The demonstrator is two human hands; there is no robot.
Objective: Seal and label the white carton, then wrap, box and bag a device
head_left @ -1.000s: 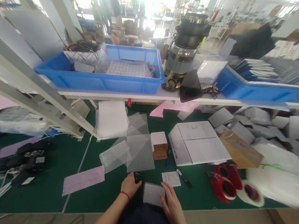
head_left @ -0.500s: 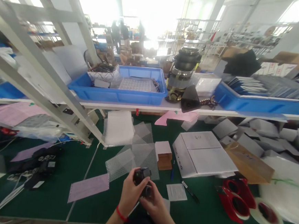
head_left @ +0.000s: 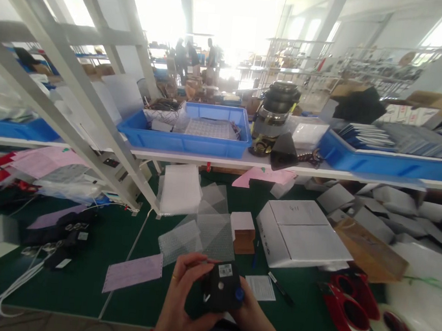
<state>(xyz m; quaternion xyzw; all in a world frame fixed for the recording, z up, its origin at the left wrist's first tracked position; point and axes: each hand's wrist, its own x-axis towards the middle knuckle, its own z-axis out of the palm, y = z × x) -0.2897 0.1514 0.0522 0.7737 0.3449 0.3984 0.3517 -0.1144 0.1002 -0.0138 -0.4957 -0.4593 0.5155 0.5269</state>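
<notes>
Between my hands is a small black device (head_left: 223,290), a boxy body with a white printed label, a round silver spot and a blue knob; its exact kind is unclear. My left hand (head_left: 186,295) wraps its left side, thumb below and fingers over the top. My right hand (head_left: 250,308) holds the right side, its fingers mostly hidden behind the device. Just beyond lie bubble-wrap sheets (head_left: 215,236) and a small open white box (head_left: 243,233) with a brown inside. A printed paper slip (head_left: 261,288) lies to the right.
A large white carton (head_left: 307,233), a black marker pen (head_left: 280,288) and red tape dispensers (head_left: 349,308) lie on the right. Pink paper (head_left: 133,273) and black devices with cables (head_left: 65,242) are on the left. A shelf with blue bins (head_left: 184,143) spans the back.
The black device has been turned so its labelled face shows, and it is now closer to me. Both hands have shifted their grip around it. The camera view has moved slightly.
</notes>
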